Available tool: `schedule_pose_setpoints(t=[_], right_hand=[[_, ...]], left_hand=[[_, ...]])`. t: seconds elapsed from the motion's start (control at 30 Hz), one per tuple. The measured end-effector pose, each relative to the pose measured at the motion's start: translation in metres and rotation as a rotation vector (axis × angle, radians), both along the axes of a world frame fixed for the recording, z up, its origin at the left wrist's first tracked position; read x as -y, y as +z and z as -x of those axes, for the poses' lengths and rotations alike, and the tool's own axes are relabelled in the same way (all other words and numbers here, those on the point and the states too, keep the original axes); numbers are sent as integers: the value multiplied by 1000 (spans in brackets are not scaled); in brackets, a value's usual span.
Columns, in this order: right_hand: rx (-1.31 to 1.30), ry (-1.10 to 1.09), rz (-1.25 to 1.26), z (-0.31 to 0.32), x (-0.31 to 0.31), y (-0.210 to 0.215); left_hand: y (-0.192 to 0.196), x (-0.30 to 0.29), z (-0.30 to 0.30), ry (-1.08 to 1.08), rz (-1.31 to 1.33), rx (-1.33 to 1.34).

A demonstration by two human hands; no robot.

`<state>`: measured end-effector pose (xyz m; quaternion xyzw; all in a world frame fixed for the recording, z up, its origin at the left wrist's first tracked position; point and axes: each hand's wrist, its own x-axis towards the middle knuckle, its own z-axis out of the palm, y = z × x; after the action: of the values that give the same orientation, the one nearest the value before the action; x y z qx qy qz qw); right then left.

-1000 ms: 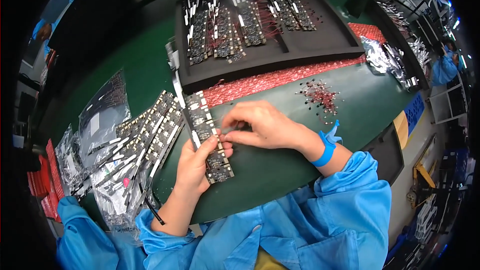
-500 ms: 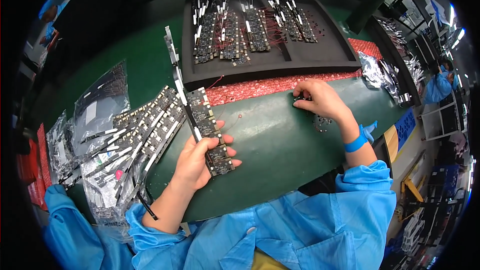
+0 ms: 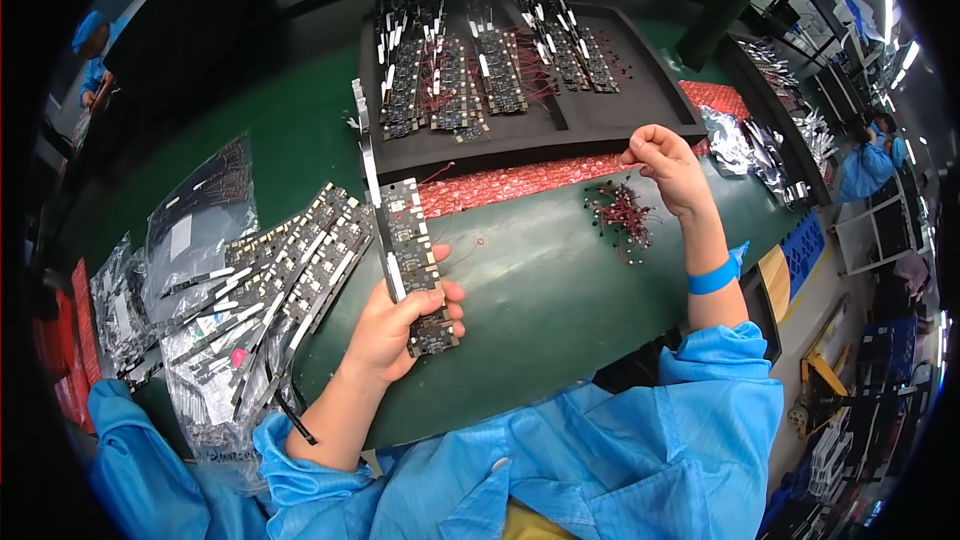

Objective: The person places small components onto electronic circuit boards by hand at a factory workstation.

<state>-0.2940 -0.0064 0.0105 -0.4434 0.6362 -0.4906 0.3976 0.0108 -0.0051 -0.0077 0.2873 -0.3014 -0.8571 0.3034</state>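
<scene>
My left hand (image 3: 395, 330) is closed around a narrow black circuit board (image 3: 408, 230). A long black-and-white flat cable (image 3: 368, 165) runs up along the board's left side. A thin red wire curls off its right edge. Above a loose pile of small black parts with red wires (image 3: 622, 220), my right hand (image 3: 668, 165) is raised with thumb and fingers pinched together. Whatever it holds, if anything, is too small to make out. Left of my left hand, more circuit boards (image 3: 310, 250) with cables lie fanned out and overlapping.
A black foam tray (image 3: 540, 147) with rows of wired boards stands at the back on red bubble wrap (image 3: 500, 188). Clear plastic bags (image 3: 200, 215) lie left on the green table (image 3: 520, 320). Silvery packets (image 3: 735, 145) sit at the right, near a green post (image 3: 740, 10). Other people are farther off.
My right hand has lifted up and away from the small wired parts, uncovering the pile, and its fingers have pinched together. My left hand keeps the circuit board, now slightly turned.
</scene>
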Motion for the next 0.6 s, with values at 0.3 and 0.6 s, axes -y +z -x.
schedule_pose_setpoints(t=[0.3, 0.6], right_hand=[[-172, 447, 236, -89, 0, 17], [-353, 877, 566, -142, -3, 16]], left_hand=[[-3, -5, -1, 70, 85, 34], [5, -6, -1, 32, 192, -64]])
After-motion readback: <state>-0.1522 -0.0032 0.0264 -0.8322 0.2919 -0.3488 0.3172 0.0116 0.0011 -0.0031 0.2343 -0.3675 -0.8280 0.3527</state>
